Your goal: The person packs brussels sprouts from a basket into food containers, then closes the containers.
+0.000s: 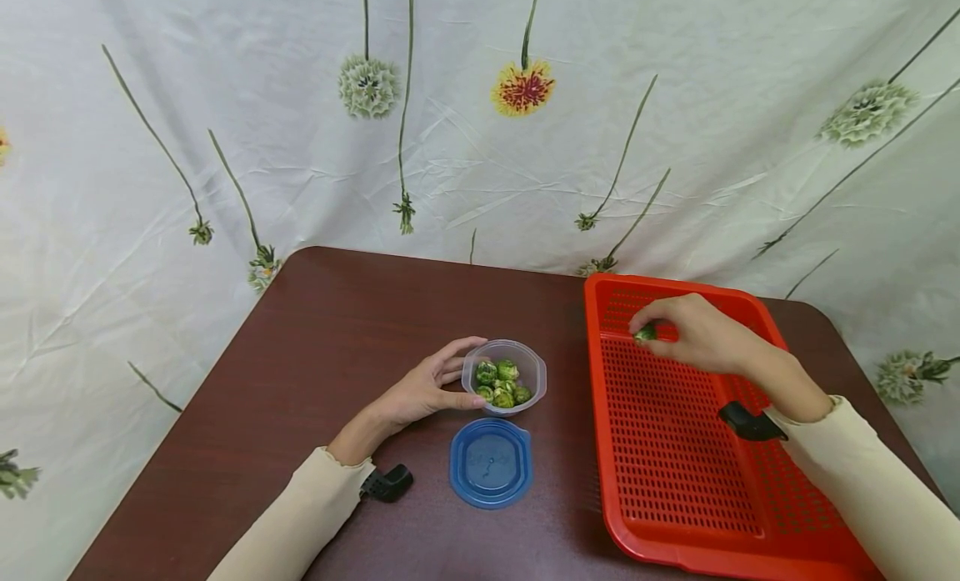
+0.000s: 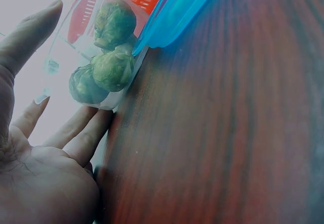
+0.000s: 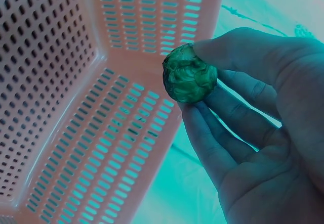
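Observation:
Several green Brussels sprouts (image 1: 504,385) lie in a clear plastic container (image 1: 534,366) on the table. My left hand (image 1: 427,387) rests at its left side, thumb by the near rim and fingers by the far rim; the left wrist view shows these fingers extended against the container's wall. Between thumb and fingertips, my right hand (image 1: 697,335) pinches a single Brussels sprout (image 3: 188,75). It holds the sprout over the far left part of a red plastic basket (image 1: 611,481). A blue lid (image 1: 491,464) lies flat just in front of the container.
The dark brown table (image 1: 360,314) carries everything, with the red basket filling its right side. Behind it hangs a white cloth (image 1: 300,81) printed with flowers. The basket's perforated wall (image 3: 126,102) stands close to the right hand.

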A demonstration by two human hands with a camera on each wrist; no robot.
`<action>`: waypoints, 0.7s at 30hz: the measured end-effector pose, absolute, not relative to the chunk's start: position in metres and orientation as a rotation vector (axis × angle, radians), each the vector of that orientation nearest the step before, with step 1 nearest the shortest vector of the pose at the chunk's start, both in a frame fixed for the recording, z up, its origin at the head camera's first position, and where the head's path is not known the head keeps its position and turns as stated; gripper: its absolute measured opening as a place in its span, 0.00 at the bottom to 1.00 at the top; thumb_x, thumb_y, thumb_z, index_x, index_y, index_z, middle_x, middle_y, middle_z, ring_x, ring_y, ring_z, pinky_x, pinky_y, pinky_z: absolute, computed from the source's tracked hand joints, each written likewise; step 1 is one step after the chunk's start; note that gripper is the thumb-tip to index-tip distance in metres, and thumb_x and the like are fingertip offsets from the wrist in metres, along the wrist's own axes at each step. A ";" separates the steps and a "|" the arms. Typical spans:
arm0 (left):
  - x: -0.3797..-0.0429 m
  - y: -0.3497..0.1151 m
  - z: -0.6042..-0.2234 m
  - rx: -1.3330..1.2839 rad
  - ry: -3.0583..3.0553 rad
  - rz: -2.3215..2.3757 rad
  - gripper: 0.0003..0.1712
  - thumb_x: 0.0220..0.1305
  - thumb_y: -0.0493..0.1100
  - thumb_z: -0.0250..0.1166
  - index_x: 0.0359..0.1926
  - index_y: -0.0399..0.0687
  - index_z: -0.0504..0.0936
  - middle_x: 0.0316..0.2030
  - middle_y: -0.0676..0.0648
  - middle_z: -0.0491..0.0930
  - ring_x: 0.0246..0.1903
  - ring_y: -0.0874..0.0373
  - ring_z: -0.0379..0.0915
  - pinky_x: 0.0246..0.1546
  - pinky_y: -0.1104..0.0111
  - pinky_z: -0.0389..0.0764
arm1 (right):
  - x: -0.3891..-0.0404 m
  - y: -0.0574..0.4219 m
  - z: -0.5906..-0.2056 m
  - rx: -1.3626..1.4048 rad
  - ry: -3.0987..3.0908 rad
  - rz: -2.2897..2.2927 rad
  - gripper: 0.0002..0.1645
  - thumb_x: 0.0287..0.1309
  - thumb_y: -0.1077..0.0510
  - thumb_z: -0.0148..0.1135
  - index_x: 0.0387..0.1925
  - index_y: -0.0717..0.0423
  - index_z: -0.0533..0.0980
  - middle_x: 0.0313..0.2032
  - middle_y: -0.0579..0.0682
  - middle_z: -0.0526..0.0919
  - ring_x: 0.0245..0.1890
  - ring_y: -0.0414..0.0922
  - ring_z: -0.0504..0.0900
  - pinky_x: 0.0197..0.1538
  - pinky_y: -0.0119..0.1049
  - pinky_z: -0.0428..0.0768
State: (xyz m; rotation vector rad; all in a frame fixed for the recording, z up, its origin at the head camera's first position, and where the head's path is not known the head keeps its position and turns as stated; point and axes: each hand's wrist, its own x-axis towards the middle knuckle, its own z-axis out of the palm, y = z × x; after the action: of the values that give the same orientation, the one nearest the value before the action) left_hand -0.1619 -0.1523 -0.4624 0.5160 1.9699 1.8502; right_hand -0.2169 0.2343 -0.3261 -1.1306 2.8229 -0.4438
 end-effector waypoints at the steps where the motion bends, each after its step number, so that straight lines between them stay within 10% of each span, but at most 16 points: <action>1: -0.162 -0.152 -0.462 0.514 1.968 1.852 0.48 0.59 0.38 0.74 0.75 0.62 0.60 0.73 0.46 0.65 0.74 0.47 0.58 0.58 0.61 0.77 | -0.217 0.233 -0.326 -1.143 2.822 -0.446 0.12 0.56 0.64 0.72 0.44 0.55 0.84 0.42 0.44 0.87 0.36 0.43 0.78 0.41 0.40 0.77; 21: -0.161 -0.152 -0.460 0.505 1.980 1.839 0.48 0.59 0.40 0.75 0.75 0.64 0.60 0.73 0.47 0.65 0.74 0.47 0.58 0.60 0.59 0.76 | -0.211 0.206 -0.314 -1.299 2.801 -0.504 0.13 0.55 0.64 0.70 0.43 0.51 0.84 0.40 0.39 0.86 0.39 0.37 0.81 0.45 0.39 0.80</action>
State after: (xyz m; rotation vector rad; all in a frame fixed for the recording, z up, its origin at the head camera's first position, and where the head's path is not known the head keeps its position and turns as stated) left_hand -0.1611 -0.1522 -0.4602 0.5045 1.9802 1.8393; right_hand -0.2111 0.2060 -0.3137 -1.2986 2.8008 -0.5042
